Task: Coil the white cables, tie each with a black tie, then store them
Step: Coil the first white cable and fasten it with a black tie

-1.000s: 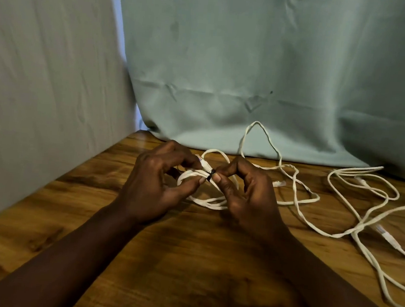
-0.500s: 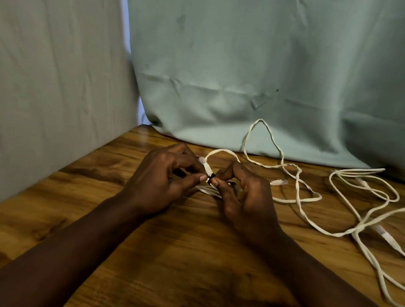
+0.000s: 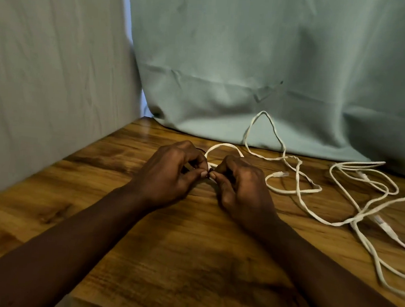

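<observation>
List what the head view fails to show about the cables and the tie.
Head view only.
1. Black tie: a dark speck; the left hand and right hand pinch over it, so its fastening is hidden.
2. Coiled cable: one loop shows; both hands cover the rest.
3. Loose cables: cut off by the right edge.

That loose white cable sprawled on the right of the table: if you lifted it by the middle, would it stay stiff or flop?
Probably floppy: the loose white cable lies in slack, crossing loops on the table, so it would likely drape and trail. It looks thin, so likely light. Its plug end might swing and snag other loops.
</observation>
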`<state>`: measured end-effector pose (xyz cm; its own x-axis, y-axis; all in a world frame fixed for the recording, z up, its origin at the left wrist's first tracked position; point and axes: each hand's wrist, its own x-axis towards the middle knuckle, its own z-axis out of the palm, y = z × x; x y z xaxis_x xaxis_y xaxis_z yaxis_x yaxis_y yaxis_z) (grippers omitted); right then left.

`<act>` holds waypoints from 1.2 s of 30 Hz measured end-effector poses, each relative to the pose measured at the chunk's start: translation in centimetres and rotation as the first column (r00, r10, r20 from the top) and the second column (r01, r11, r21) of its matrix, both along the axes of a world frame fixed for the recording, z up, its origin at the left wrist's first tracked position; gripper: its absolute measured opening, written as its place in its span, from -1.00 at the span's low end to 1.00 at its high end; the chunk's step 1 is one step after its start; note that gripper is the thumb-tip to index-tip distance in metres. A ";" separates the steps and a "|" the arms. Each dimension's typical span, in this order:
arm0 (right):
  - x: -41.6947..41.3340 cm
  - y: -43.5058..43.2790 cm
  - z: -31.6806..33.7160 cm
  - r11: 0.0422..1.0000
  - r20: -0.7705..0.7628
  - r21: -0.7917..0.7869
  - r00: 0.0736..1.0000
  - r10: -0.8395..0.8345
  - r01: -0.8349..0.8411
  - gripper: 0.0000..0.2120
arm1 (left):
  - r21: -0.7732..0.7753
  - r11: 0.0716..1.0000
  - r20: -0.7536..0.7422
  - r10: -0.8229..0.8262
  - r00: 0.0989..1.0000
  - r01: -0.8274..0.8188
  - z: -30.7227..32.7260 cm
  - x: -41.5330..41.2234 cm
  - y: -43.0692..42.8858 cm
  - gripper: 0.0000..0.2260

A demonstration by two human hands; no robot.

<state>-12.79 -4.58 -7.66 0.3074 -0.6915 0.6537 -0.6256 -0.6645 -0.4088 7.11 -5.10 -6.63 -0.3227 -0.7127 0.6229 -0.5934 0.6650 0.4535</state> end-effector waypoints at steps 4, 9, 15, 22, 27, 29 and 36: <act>0.0 -0.2 -0.1 1.000 0.015 0.000 1.000 0.007 -0.007 -0.92 | -0.080 0.993 0.220 0.104 0.970 -0.089 0.1 -0.2 -0.1 -0.98; -0.1 -0.6 -0.1 0.998 0.050 0.049 0.998 0.045 -0.048 -0.85 | -0.041 0.992 0.205 0.122 0.971 -0.116 0.1 0.2 -0.3 -0.95; -0.1 -0.5 0.1 0.998 0.011 0.059 0.999 0.032 -0.033 -0.71 | -0.001 0.992 0.125 0.129 0.984 -0.130 -0.1 0.5 -0.9 -0.95; 0.3 -0.5 0.1 0.999 0.086 0.041 0.996 0.015 -0.019 -0.70 | 0.080 0.978 0.034 0.189 0.981 -0.191 0.0 0.7 -1.1 -0.87; 0.0 -0.6 -0.1 0.991 0.253 0.100 0.965 0.062 -0.090 -0.75 | 0.147 0.985 -0.131 0.115 0.985 -0.096 -0.1 0.9 -1.0 -0.89; -0.3 -0.5 0.1 0.985 0.334 0.139 0.941 0.054 -0.106 -0.74 | 0.114 0.989 -0.139 0.109 0.984 -0.094 -0.1 1.2 -1.1 -0.79; -0.5 -0.3 0.4 0.996 0.245 0.071 0.969 0.036 -0.055 -0.72 | -0.256 0.963 0.143 0.120 0.982 -0.081 0.5 0.9 -0.3 -0.58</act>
<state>-13.27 -4.83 -7.27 0.1781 -0.7316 0.6581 -0.4709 -0.6506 -0.5958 8.02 -5.44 -6.18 -0.3649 -0.5755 0.7319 -0.7131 0.6781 0.1778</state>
